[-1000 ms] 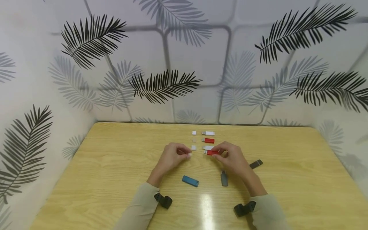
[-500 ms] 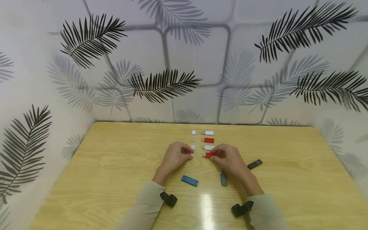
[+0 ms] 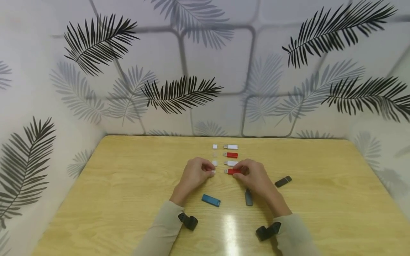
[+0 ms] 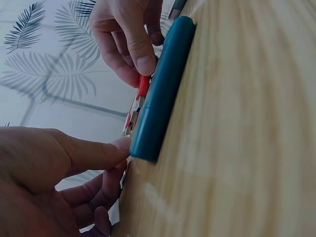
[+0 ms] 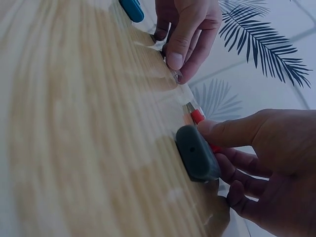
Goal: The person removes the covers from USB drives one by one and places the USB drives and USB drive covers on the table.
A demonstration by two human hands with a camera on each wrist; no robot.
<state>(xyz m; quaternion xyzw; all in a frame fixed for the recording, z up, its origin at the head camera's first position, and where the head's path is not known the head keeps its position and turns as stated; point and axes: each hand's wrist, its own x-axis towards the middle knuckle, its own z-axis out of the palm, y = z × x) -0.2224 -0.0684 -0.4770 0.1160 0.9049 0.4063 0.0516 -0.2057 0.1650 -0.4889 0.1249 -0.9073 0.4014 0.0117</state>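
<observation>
My left hand (image 3: pixel 196 175) pinches a small, pale, see-through cap (image 3: pixel 213 172) between thumb and fingers, low over the table. Across from it, my right hand (image 3: pixel 254 176) grips a red USB stick (image 3: pixel 230 171) by its rear end, its metal plug pointing left. In the right wrist view the plug and part of the red body (image 5: pixel 197 116) show past my thumb. Directly behind these lie a white cap (image 3: pixel 214 163) and a white USB stick (image 3: pixel 230 163), whose right end is partly covered by my right fingers.
Farther back lie a red USB stick (image 3: pixel 232 155) with a clear cap (image 3: pixel 215 155), and a white stick (image 3: pixel 233 147) with a white cap (image 3: pixel 215 146). Nearer are a blue stick (image 3: pixel 211 200), a grey one (image 3: pixel 248 197) and a black one (image 3: pixel 283 181). A patterned wall borders the wooden table (image 3: pixel 134 199).
My left hand has shifted a little right with the cap. The red stick in my right hand has moved slightly left and nearer, now in line below the white stick.
</observation>
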